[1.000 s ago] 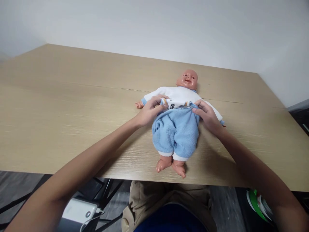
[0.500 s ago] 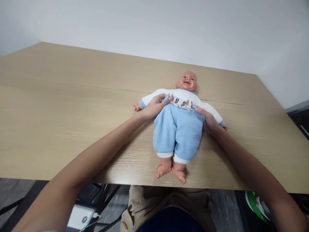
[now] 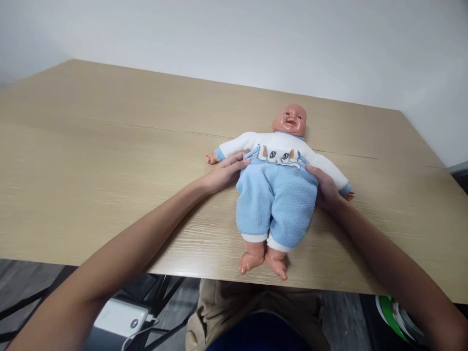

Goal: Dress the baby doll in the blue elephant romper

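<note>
Your left hand (image 3: 224, 174) and right hand (image 3: 327, 189) flank the waist of a baby doll (image 3: 277, 180), which lies on its back on the wood-grain table (image 3: 120, 156), its bare feet close to the edge nearest you and its head pointing away. Each of your thumbs touches the upper edge of the blue fleece overalls (image 3: 276, 202), with your fingers along the sides; you cannot tell from here whether either grip pinches the cloth. Between your hands, an animal-face bib (image 3: 280, 155) with two dark eyes and orange ears lies over the white long-sleeved top (image 3: 249, 141). The doll's arms spread outward. Below the table, to your left, is a white power bank (image 3: 120, 317) with a cable attached.
</note>
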Motion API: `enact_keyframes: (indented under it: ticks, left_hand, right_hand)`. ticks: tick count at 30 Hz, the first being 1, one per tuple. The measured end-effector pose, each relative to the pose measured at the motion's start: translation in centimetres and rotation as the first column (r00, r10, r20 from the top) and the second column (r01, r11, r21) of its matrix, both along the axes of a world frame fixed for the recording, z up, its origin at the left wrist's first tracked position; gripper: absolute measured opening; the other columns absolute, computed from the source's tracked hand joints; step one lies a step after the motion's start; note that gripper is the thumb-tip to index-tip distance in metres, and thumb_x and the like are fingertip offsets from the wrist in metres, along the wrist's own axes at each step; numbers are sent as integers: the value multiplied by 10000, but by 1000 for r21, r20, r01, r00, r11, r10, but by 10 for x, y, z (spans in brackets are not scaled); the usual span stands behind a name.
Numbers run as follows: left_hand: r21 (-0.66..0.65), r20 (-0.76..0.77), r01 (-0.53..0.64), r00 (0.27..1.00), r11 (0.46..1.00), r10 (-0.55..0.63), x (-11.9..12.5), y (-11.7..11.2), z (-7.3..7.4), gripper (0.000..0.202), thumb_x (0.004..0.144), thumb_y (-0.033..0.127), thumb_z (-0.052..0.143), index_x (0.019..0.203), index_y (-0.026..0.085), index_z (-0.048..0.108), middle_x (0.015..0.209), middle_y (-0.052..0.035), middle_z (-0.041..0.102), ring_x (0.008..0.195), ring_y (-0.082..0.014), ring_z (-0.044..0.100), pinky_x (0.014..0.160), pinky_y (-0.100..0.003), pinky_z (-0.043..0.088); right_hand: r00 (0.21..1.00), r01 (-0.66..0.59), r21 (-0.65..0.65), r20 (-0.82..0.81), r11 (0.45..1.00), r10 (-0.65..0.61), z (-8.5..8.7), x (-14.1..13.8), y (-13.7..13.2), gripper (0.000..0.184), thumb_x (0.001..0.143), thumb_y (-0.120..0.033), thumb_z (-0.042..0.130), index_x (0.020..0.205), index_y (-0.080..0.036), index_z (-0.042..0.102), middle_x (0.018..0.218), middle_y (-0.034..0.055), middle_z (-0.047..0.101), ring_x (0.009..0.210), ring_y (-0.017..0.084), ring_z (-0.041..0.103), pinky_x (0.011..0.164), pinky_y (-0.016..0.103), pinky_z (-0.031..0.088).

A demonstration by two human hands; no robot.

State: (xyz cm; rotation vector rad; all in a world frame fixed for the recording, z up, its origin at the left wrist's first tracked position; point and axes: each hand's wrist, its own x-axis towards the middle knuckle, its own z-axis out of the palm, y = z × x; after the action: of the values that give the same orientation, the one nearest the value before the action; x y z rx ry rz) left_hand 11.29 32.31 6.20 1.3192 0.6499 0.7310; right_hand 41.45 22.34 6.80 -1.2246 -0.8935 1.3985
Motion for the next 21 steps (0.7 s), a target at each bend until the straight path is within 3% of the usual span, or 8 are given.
enact_keyframes:
  ticks: [2, 5, 9, 13, 17, 21]
  left_hand:
    - [-92, 69, -34, 997, 995, 41, 6, 1, -6, 578, 804, 698, 975, 962, 215, 700, 918, -49, 715, 865, -226, 687, 792, -349, 556]
    - [-107, 68, -48, 996, 993, 56, 9, 2, -7, 601, 788, 715, 988, 951, 219, 691, 922, -56, 726, 840, -222, 682, 770, -354, 553]
    - [68, -31, -41, 999, 997, 43, 6, 1, 12, 592, 859, 729, 939, 990, 206, 696, 854, -3, 615, 715, -142, 518, 646, -288, 394]
    - [262, -138, -9, 989, 965, 46, 11, 3, 28, 563, 909, 724, 873, 917, 196, 678, 827, 6, 536, 725, -147, 453, 653, -302, 328]
    - [293, -182, -132, 965, 947, 190, 13, 2, 19, 555, 952, 736, 793, 876, 217, 611, 828, 8, 484, 757, -170, 417, 686, -322, 329]
    - [295, -207, -140, 956, 945, 206, 6, -2, 3, 594, 951, 781, 789, 908, 230, 571, 840, 16, 466, 777, -177, 419, 711, -320, 356]
  right_hand:
    - [1000, 23, 1, 0, 1000, -23, 0, -2, 3, 371, 915, -563, 797, 1116, -253, 756, 997, 97, 852, 1072, 378, 813, 949, 504, 681]
    - [999, 6, 11, 35, 1000, -6, 1, 1, 3, 377, 900, -595, 807, 1056, -254, 764, 981, 81, 837, 1058, 366, 806, 968, 504, 675]
    - [986, -53, 101, 164, 994, 36, 10, 10, 0, 373, 856, -615, 872, 962, -270, 775, 980, 47, 816, 997, 324, 767, 945, 477, 646]
    - [966, -13, 227, 254, 974, -46, 13, 12, 2, 362, 933, -635, 841, 990, -291, 747, 949, 14, 745, 913, 261, 703, 859, 399, 601]
    - [936, 55, 184, 333, 981, -114, 0, 15, 5, 427, 896, -670, 870, 888, -289, 678, 832, -8, 647, 849, 245, 638, 812, 381, 584]
    - [939, 86, 138, 319, 987, -126, -12, 17, 1, 405, 897, -678, 867, 952, -299, 736, 951, 20, 752, 1050, 304, 719, 978, 442, 625]
